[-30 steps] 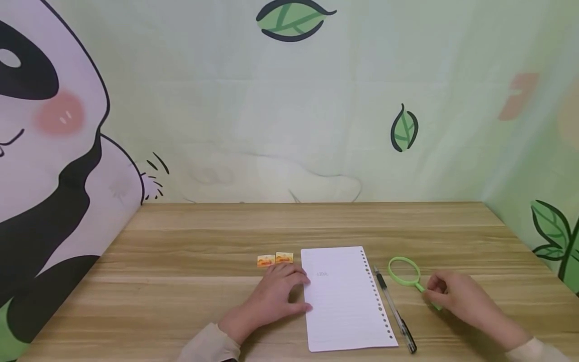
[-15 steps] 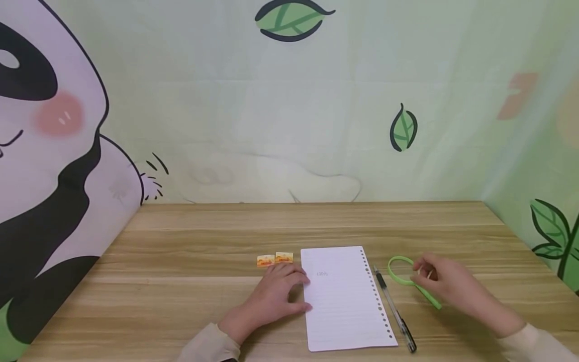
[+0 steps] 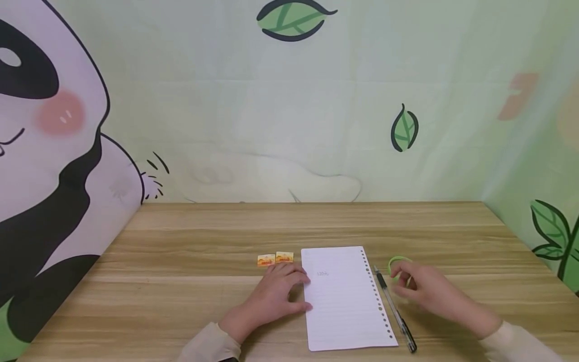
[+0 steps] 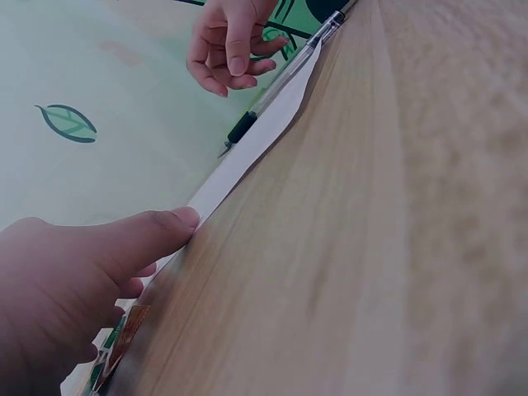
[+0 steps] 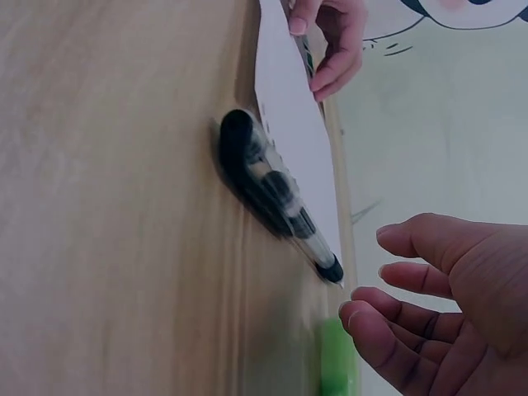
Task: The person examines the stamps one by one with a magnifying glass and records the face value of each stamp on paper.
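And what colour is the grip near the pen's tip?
Black; the pen's grip shows best in the left wrist view.

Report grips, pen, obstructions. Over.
Left grip touching white lined paper. Right grip empty, near slim clear-and-black pen. Pen untouched, nothing lying across it.

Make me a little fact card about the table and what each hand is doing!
Left hand: thumb on the left edge of the paper
Right hand: holds nothing; hides most of the green magnifier from the head view
Writing: small and faint, on the paper's upper part
Pen: right of the paper
Cards: two, left of the paper
Wall: panda picture
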`<state>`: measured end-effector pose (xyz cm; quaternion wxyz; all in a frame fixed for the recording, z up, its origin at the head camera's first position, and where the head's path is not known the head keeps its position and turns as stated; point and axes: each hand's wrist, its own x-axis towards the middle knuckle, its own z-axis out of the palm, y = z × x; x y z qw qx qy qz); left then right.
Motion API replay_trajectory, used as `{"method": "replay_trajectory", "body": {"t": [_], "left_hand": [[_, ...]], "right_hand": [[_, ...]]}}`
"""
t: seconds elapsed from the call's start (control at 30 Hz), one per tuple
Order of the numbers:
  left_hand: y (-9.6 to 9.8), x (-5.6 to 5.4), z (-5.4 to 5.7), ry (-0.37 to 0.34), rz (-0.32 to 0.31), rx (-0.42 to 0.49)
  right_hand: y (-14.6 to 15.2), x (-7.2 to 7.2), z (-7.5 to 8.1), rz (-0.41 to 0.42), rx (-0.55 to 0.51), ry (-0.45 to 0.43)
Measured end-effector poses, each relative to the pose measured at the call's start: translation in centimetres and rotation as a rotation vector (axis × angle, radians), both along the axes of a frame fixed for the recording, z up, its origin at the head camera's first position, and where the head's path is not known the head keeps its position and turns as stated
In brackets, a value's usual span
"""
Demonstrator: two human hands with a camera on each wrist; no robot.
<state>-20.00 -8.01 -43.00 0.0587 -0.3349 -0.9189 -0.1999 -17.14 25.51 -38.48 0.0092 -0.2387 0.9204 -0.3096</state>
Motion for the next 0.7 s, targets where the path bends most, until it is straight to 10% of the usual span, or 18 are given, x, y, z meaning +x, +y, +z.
{"method": "replay_trajectory", "body": {"t": [0.7], "left_hand": [[-0.1,-0.1,0.0,-0.013,-0.001,0.01]], "right_hand": [[-1.8,-0.7,-1.4,0.082,0.109,-0.014]]}}
